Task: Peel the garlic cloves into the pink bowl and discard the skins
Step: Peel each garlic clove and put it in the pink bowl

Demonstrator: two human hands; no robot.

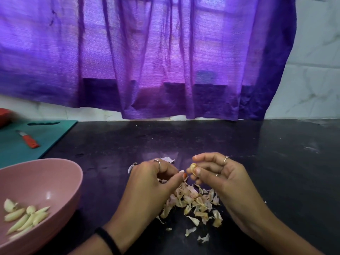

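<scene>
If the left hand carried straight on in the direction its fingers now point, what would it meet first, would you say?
Most likely the garlic clove pinched in the right hand: the left hand points right towards it, fingertips almost touching. Depth is hard to judge from one view.

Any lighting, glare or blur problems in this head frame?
Head view: backlight through the purple curtain tints the scene violet and throws a glare patch on the dark counter; the knife and left edge are smeared; wide-angle bending at the borders; both hands and the garlic clove stay readable.
</scene>
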